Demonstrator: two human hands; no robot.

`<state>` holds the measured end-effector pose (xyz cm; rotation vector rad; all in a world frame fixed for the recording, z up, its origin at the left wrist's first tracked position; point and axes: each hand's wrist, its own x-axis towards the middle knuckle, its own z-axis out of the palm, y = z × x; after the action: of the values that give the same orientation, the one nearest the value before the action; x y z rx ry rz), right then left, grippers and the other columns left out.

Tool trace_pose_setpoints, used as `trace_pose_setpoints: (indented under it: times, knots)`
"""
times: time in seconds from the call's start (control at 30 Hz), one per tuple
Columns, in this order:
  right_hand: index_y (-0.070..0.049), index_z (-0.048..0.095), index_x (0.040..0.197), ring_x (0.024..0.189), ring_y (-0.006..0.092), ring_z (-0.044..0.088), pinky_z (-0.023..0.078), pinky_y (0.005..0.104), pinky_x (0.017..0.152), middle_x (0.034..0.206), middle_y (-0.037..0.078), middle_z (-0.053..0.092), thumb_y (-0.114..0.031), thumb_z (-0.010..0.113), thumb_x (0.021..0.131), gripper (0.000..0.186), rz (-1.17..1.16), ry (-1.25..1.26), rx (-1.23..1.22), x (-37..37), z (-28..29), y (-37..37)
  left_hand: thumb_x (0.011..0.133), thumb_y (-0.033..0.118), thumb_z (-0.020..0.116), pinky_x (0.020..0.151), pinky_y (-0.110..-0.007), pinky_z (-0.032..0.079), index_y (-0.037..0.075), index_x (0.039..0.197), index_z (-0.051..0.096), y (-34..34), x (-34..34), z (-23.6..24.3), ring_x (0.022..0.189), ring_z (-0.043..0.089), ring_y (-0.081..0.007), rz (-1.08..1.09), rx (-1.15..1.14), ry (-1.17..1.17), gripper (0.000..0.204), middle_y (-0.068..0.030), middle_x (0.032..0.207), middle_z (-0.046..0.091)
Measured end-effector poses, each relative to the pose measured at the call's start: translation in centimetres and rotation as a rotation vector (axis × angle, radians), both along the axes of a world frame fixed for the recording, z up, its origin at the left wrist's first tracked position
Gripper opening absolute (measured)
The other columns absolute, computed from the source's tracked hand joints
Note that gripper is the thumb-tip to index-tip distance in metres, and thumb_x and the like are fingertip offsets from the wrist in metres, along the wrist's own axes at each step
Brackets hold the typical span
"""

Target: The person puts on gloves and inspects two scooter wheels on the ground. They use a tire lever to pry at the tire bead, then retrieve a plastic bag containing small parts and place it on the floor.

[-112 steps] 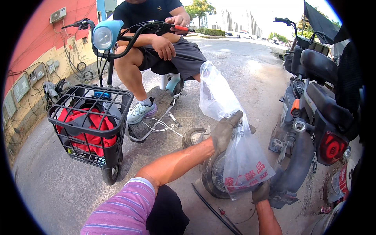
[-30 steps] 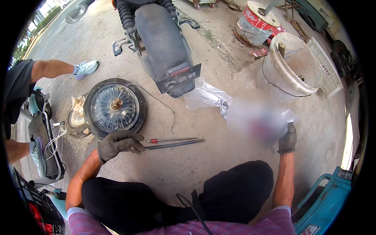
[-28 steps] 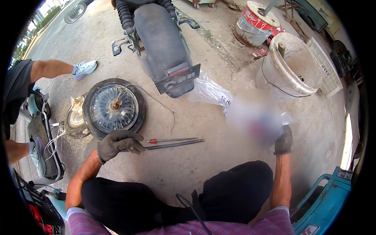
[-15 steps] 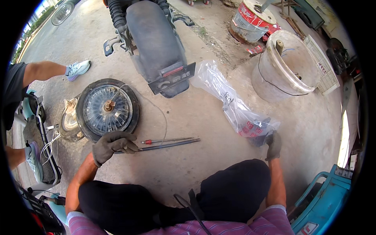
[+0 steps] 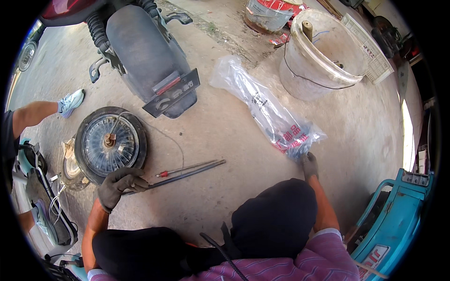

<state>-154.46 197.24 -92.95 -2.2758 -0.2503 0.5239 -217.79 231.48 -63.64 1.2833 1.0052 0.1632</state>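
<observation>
My left hand (image 5: pixel 119 187), in a grey work glove, is at the near edge of a hub-motor wheel (image 5: pixel 112 143) lying flat, its fingers loosely bent and apart. Beneath those fingers runs a long dark bar (image 5: pixel 187 176). Beside the bar lies a thin screwdriver-like tool (image 5: pixel 164 173) with a red handle. My gloved right hand (image 5: pixel 309 166) is closed at the near end of a clear plastic bag (image 5: pixel 262 107) with red print. Something dark shows inside that end of the bag; its kind is unclear. The right fingertips are partly hidden.
A scooter or motorcycle's rear wheel and fender (image 5: pixel 145 56) stand ahead. To the right are a white bucket (image 5: pixel 304 77), a rusty paint bucket (image 5: pixel 265 18) and a teal metal object (image 5: pixel 398 206). Another person's shoe (image 5: pixel 71 102) is at the left, near a parked scooter (image 5: pixel 47 196).
The whole view has shifted and turned, with the ground things sliding left. My right hand stays at the bag's near end, and my left hand stays by the wheel.
</observation>
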Motion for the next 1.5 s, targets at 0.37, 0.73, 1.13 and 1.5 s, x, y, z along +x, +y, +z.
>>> trace_pose_setpoints:
  times: [0.37,0.73,1.13,1.5]
  knots:
    - [0.005,0.066,0.129,0.075,0.0153,0.063,0.051,0.0345,0.067,0.091,0.01,0.073,-0.031,0.074,0.097,0.049,-0.048,0.136,-0.164,0.9,2.1,2.5,0.108,0.022,0.054,0.091,-0.04,0.06,-0.008,0.13,0.061,0.1,0.2,-0.1,0.099,0.075,-0.0318,0.023,-0.001,0.018,0.038,-0.0224,0.106,0.075]
    - [0.005,0.068,0.119,0.065,0.016,0.065,0.05,0.0333,0.059,0.088,0.009,0.073,-0.03,0.079,0.094,0.044,-0.082,0.126,-0.142,0.9,1.7,2.6,0.106,0.023,0.055,0.09,-0.039,0.06,-0.008,0.131,0.06,0.2,0.1,-0.3,0.101,0.075,-0.0313,0.025,-0.01,0.024,0.04,-0.0226,0.11,0.075]
    - [-0.009,0.064,0.095,0.057,0.0068,0.05,0.045,0.0249,0.055,0.073,-0.003,0.057,-0.019,0.076,0.097,0.016,-0.094,0.165,0.389,0.1,5.8,2.2,0.108,0.021,0.053,0.093,-0.038,0.06,-0.008,0.135,0.058,0.4,0.1,-0.2,0.106,0.074,-0.0296,-0.011,-0.026,-0.008,0.04,-0.0218,0.114,0.074]
    - [-0.006,0.063,0.106,0.072,0.0077,0.055,0.046,0.0249,0.067,0.087,-0.001,0.064,-0.011,0.066,0.101,0.008,0.237,0.101,0.825,-3.7,20.7,10.0,0.108,0.024,0.055,0.092,-0.038,0.061,-0.008,0.135,0.059,0.3,-0.2,-0.7,0.103,0.075,-0.0302,-0.003,-0.015,-0.055,0.042,-0.0227,0.113,0.074]
